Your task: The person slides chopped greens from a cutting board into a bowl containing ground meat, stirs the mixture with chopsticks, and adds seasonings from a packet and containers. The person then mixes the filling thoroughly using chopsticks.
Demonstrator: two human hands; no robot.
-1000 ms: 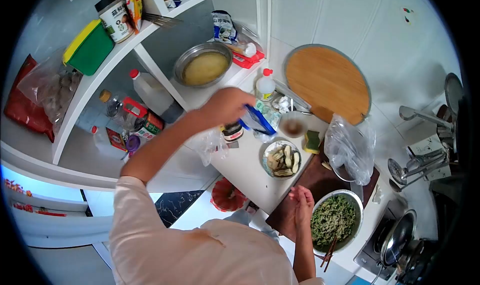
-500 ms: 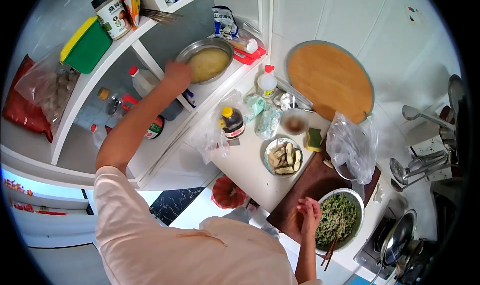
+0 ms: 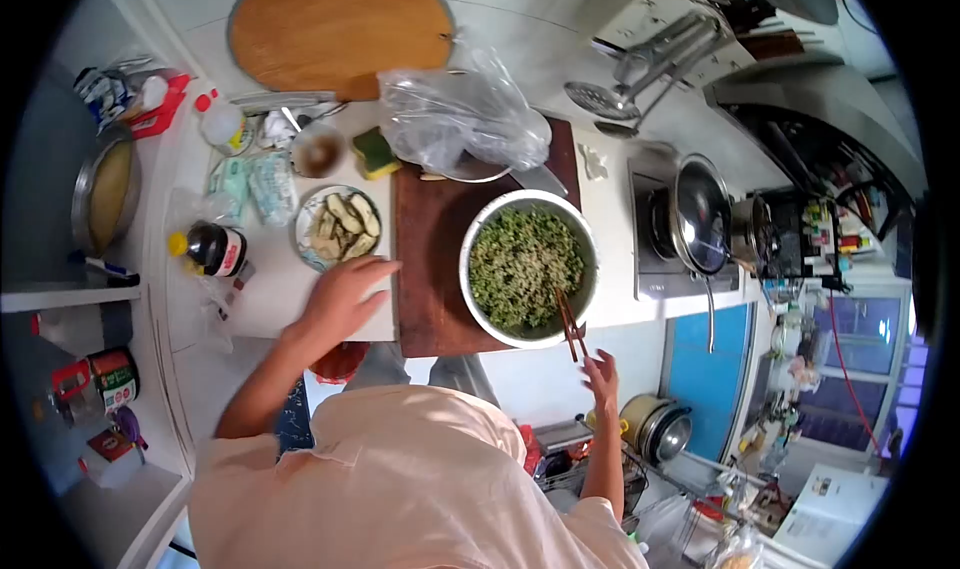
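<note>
A white-rimmed bowl (image 3: 466, 279) of chopped green filling (image 3: 520, 264) stands on the brown cutting board (image 3: 425, 314). Wooden chopsticks (image 3: 570, 327) lean in the filling, their ends sticking out over the near rim. Close to those ends is my right hand (image 3: 601, 379), fingers apart; whether a fingertip touches them is unclear. My left hand (image 3: 345, 297) hovers at the board's left edge, fingers stretched out and holding nothing. Just beyond it sits a plate (image 3: 305, 254) of sliced pale pieces, perhaps eggplant (image 3: 345, 224).
Behind the board lie a plastic bag (image 3: 455, 119), a knife blade (image 3: 540, 179) and a sponge (image 3: 375, 155). A dark sauce bottle (image 3: 212, 249) stands left. On the shelf is a metal bowl of liquid (image 3: 108, 194). To the right, a wok (image 3: 700, 214) rests on the stove.
My view has turned right. My left hand has come from the shelf's metal bowl to the counter. My right hand has moved from the bowl's left side to the chopsticks' ends.
</note>
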